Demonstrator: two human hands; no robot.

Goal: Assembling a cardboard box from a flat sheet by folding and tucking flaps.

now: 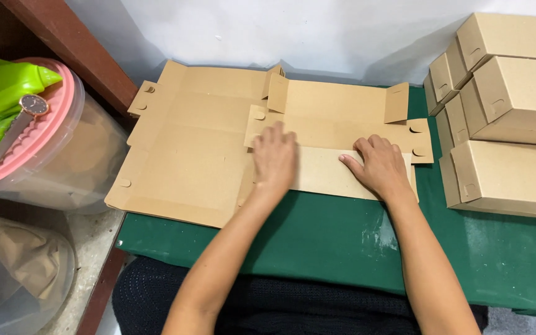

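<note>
The left hand [274, 158] lies palm down, fingers extended and flat, on a flat brown die-cut cardboard box blank [342, 133] that rests on the green cloth-covered table [317, 242]. The hand grasps nothing; it presses on the blank near the blank's left end, where a folded front panel meets the middle panel. The right hand [376, 166] also lies palm down on the same blank, fingers slightly curled and spread, pressing the front panel toward its right end. It likewise grasps nothing. The two hands are apart, with bare cardboard between them.

The blank sits at the middle of the table, toward the far edge by the white wall [293, 31]. Its two small side flaps stand upright at the far corners; the tabs with semicircular cuts lie flat at the right end.

Under the blank's left end, and extending to the table's left edge, lies a stack of unfolded brown cardboard blanks [181, 155].

At the table's right edge stands a pile of assembled brown cardboard boxes [510, 118], stacked in several layers.

Left of the table, a clear plastic tub with a pink rim [63, 142] holds a green plastic item [1, 84] and a wristwatch with a dark dial [32, 105].
</note>
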